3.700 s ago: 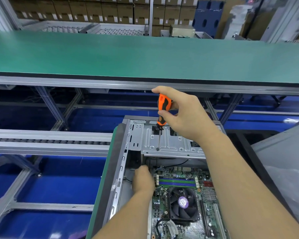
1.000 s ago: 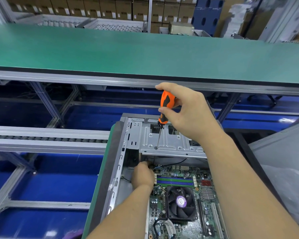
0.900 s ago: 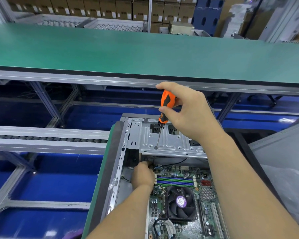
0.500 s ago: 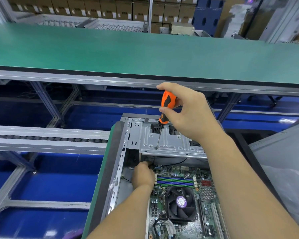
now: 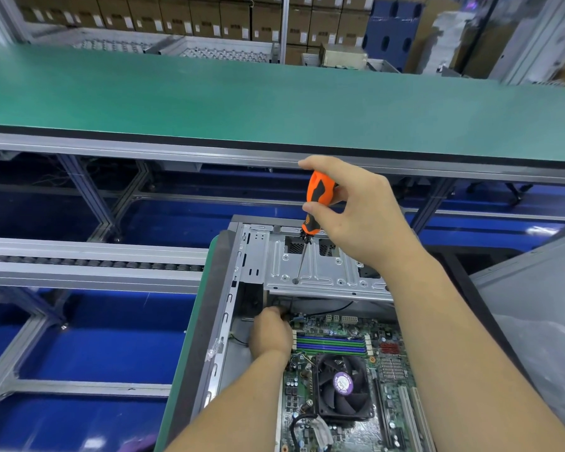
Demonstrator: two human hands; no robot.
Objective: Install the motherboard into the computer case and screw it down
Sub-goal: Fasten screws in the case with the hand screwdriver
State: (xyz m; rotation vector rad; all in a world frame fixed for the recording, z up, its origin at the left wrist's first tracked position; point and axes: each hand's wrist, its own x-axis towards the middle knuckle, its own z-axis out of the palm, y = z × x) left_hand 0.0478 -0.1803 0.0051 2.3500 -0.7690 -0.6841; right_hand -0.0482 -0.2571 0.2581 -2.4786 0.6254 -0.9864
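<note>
**Screwdriver threaded through the drive cage, reaching for the board's far corner**

Driving down at centre frame, the right hand (image 5: 356, 213) is wrapping its curled fingers round the orange-and-black screwdriver (image 5: 313, 203), thumb low on the handle. The shaft is running down and slightly left, its long axis almost upright, the tip passing into a hole in the silver drive cage (image 5: 323, 272) in the upper part of the open computer case (image 5: 232, 288).

Just below that cage, the left hand (image 5: 271, 331) is reaching in at the motherboard (image 5: 340, 353) and its top-left corner; fingertips are tucked under the cage lip, so I cannot tell whether they are pinching a screw or only steadying something.

The motherboard is lying flat inside the case at lower centre of the frame, cooler fan (image 5: 341, 384) below the memory slots.

Here is the key line-up: the board corner is lying straight below the tip, along the shaft's own axis, and the left hand is by far the nearer of the two. Judging by this, fastening is under way, not finished.
</note>
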